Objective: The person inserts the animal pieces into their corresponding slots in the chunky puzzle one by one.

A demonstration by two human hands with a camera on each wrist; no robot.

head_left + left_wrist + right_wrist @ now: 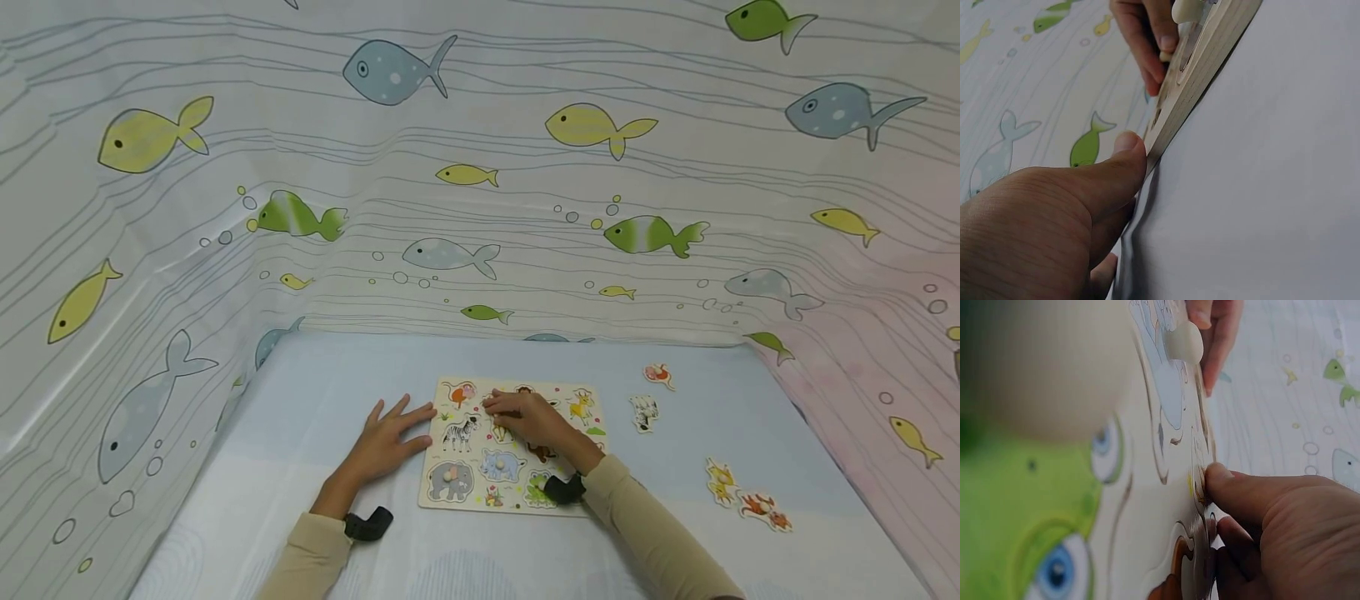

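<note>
A wooden animal puzzle board point(480, 506) lies flat on the table, with knobbed pieces such as a grey elephant point(450, 482), a blue rhino point(501, 465) and a green frog point(537, 490) in it. My left hand point(384, 442) rests at the board's left edge, fingers spread, its thumb point(1124, 153) against the wooden side. Over the upper middle of the board, my right hand point(528, 417) bends down and pinches a yellow animal puzzle piece point(502, 432) by its knob. The fingers partly cover this piece. In the right wrist view, the right thumb point(1219, 478) sits right at the board's surface.
Right of the board lie loose pieces: a red-and-pink one point(657, 375), a black-and-white one point(644, 412), a yellow one point(722, 482) and an orange-brown one point(765, 510). Fish-patterned cloth point(525, 275) surrounds the table. Each wrist wears a small black camera.
</note>
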